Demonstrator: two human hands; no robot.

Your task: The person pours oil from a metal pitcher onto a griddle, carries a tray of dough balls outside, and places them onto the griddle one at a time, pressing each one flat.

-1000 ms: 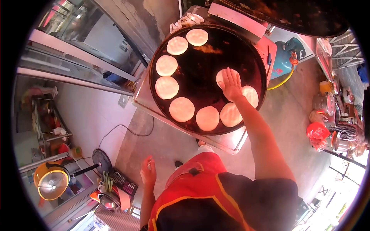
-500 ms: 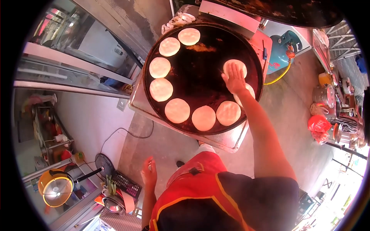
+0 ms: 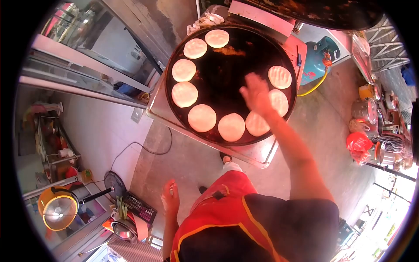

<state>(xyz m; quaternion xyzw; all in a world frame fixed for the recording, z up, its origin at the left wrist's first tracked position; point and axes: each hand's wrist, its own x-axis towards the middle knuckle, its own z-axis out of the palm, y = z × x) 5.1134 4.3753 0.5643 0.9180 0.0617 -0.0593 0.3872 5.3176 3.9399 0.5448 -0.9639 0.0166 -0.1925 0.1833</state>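
Several pale dough rounds lie in a ring around the edge of a large round black griddle. Over its right half hovers my right hand, palm down, fingers stretched out and slightly blurred, holding nothing. It partly covers the lower-right dough round and is beside the right-hand dough round. Finger-shaped grooves mark the upper-right dough round. Another dough round lies at the near edge. My left hand hangs by my side, fingers loosely bent with nothing visible in them, away from the griddle.
A raised dark lid overhangs the far side. A teal gas cylinder with a yellow hose stands right of the griddle. At left are glass panels and a yellow lamp. A black cable crosses the floor. Pots line the right.
My right hand has lifted off the upper-right dough round and moved left and toward me. That round now shows uncovered, with finger grooves. My left hand has barely moved.
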